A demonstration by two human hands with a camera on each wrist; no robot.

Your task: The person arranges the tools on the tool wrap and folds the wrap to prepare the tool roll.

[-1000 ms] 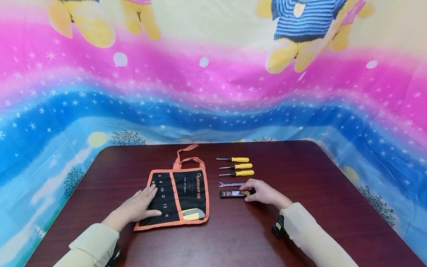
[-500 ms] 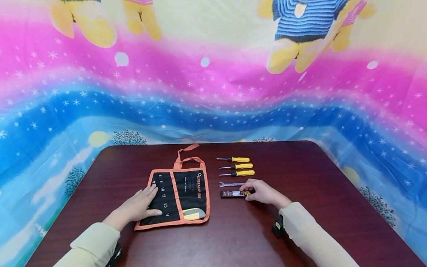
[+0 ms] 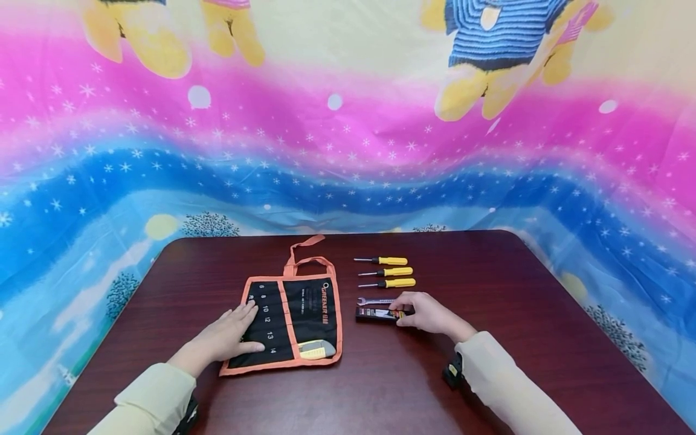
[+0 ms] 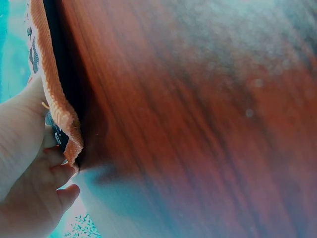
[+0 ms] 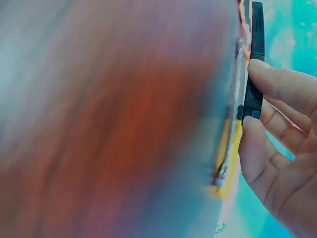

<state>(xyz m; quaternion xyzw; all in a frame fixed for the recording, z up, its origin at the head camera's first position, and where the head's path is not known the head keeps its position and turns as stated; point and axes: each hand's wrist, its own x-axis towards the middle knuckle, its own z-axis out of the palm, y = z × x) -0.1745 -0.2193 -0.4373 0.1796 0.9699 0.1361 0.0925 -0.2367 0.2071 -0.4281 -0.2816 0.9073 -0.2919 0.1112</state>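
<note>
A person's right hand pinches a flat black case between thumb and fingertips on the right side of the pouch, the grip covering one end of its printed face; whether the case touches the tabletop is hard to tell. The left hand, fingers extended and grasping nothing, rests across the near left part of a black, orange-edged tool pouch, hiding some of its printing, though the numbers 6 to 14 and the word "GREENER" can be read. In the pouch's near right corner sits a yellow-and-grey utility knife, its other end out of sight. Just beyond the case lies a wrench, one end concealed by the right hand, and past it three yellow-handled screwdrivers in a row. Pale sleeves run off the bottom of the head view, which also cuts off the near edge of the dark red wooden table. Behind hangs a pink-and-blue backdrop, its printed figures cropped at the top. The right wrist view is badly blurred over the tabletop.
</note>
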